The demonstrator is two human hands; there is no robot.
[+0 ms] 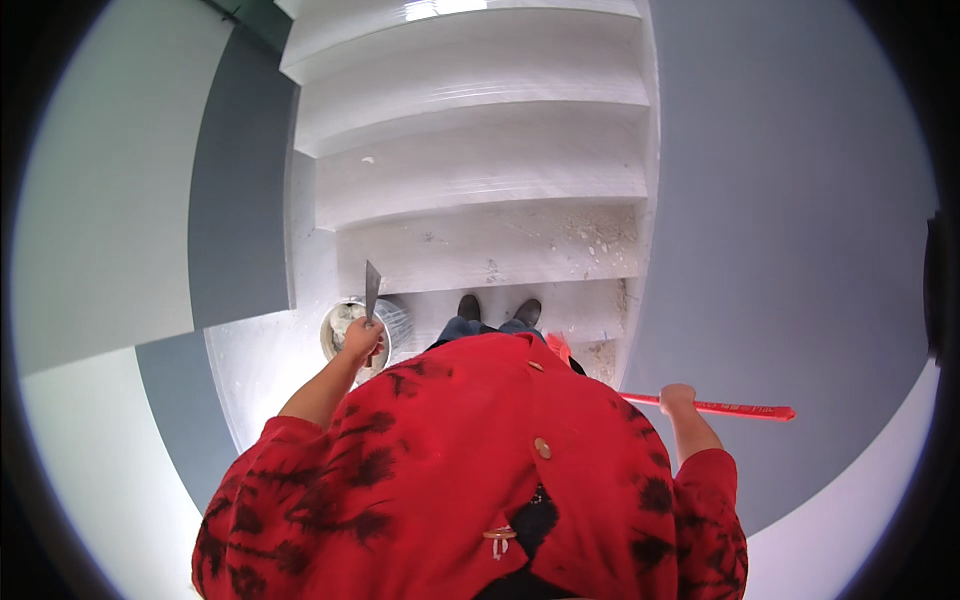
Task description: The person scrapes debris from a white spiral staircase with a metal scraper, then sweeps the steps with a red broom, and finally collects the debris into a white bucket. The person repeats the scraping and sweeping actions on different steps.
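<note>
My left hand grips a putty knife by its handle, with the metal blade pointing away from me. Below that hand stands a round bucket with whitish contents, which I cannot make out clearly. At my right side, my right hand is closed around the red handle of what looks like a broom. The handle bears writing and slants behind my jacket. Red bristles show by my right leg, probably the same broom's head; the part between is hidden by my body.
Pale stairs run ahead of my dark shoes. Pale crumbs and dirt lie at the right end of one step. A grey wall borders the right side. A grey-and-white wall rises on the left.
</note>
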